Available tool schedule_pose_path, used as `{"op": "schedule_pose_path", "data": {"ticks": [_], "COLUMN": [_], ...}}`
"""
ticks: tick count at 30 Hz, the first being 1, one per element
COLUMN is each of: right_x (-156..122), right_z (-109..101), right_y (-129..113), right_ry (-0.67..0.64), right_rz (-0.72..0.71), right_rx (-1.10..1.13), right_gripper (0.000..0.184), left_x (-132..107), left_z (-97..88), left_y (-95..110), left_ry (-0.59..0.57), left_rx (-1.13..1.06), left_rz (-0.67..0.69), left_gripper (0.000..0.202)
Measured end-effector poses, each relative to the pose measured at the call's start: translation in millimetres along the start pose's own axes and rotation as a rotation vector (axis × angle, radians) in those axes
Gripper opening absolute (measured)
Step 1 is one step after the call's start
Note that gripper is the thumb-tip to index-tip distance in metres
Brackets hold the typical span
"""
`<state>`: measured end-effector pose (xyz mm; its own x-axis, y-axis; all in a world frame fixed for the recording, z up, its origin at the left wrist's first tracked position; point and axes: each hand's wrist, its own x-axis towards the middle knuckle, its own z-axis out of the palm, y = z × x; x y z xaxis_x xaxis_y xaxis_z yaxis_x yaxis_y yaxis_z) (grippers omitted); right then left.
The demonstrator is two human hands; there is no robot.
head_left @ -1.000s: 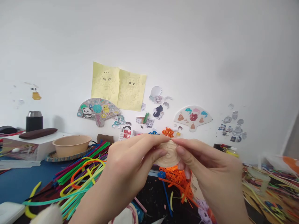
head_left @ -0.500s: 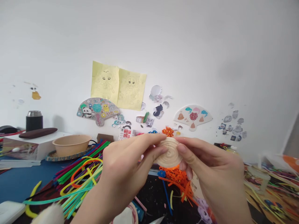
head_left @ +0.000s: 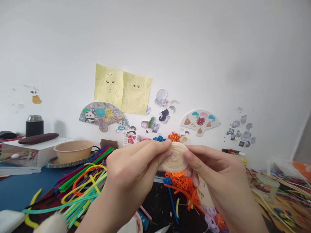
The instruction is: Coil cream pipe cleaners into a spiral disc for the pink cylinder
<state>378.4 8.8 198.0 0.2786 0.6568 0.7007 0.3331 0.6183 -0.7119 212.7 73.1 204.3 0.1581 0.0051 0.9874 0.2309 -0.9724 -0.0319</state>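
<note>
One cream-coloured spiral disc [head_left: 175,161], round and flat with ridged rings, is held up above the bench [head_left: 18,184]. The left hand [head_left: 136,168] has its thumb and forefinger clamped on the upper left edge; the right hand [head_left: 216,171] pinches the other side, thumb on the face, fingers behind. Below lies a heap of fuzzy orange pipe cleaners [head_left: 182,184], too tangled for me to count. To the left, loose multicoloured pipe cleaners [head_left: 85,194] sprawl beside one smooth tan bowl [head_left: 73,152]. Two fan-shaped panels, one busily patterned [head_left: 100,115], one mostly white [head_left: 200,123], hang on the wall [head_left: 155,38].
</note>
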Motion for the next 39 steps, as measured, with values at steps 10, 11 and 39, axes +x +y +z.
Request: {"op": "schedule_pose_path", "data": {"ticks": [10,11,39], "right_x": [-1.5,-1.5,-2.0], "right_z": [6.6,7.0,7.5], "right_y": [-0.6,-0.7,-2.4], "right_ry": [0.067,0.072,0.096], "right_rz": [-0.028,-0.039,-0.069], "right_rx": [-0.043,-0.050,-0.066], "right_gripper": [0.004,0.004,0.007], "left_x": [-0.3,-0.3,-4.6], "left_z": [3.9,4.2,8.3], "left_y": [2.1,2.1,3.3], "left_ry": [0.010,0.011,0.044], "left_rx": [-0.020,-0.020,-0.003], "left_rz": [-0.091,-0.099,-0.035], "left_gripper": [0.013,0.014,0.017]}}
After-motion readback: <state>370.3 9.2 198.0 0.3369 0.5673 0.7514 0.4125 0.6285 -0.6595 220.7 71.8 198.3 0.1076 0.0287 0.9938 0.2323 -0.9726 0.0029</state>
